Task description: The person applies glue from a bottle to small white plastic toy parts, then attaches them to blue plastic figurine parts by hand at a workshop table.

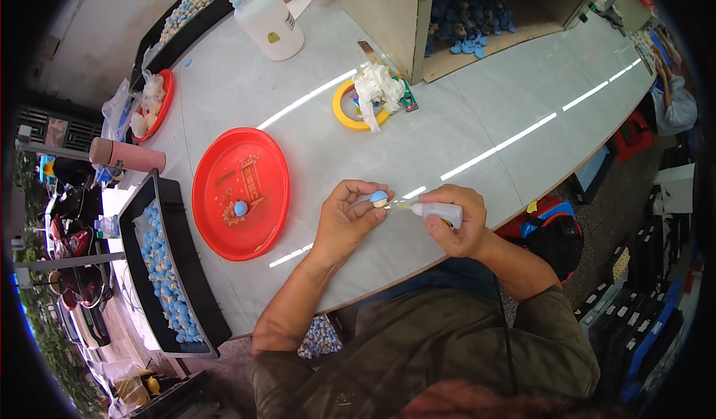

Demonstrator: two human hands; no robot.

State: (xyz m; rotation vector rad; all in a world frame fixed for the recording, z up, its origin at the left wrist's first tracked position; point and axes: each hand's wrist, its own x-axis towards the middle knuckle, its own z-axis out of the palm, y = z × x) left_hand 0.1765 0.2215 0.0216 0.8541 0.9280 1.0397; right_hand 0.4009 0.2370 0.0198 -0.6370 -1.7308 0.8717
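Note:
Between the thumb and fingers of my left hand (344,216) is a small figure piece (379,197) with a blue cap-like top and a cream lower part. My right hand (464,221) grips a small white squeeze bottle (440,212) with a narrow tip. The bottle is tilted sideways, its tip pointing left at the piece, close to it; whether they touch I cannot tell. Left of my hands lies a red round tray (276,229), with one similar blue piece (240,208) on it.
A black bin (212,299) of blue and cream pieces stands at the table's left edge, near a pink flask (130,155). Farther back are a large white bottle (270,27), a yellow tape roll (345,113) under crumpled tissue (378,89), and a box (388,16) holding blue pieces.

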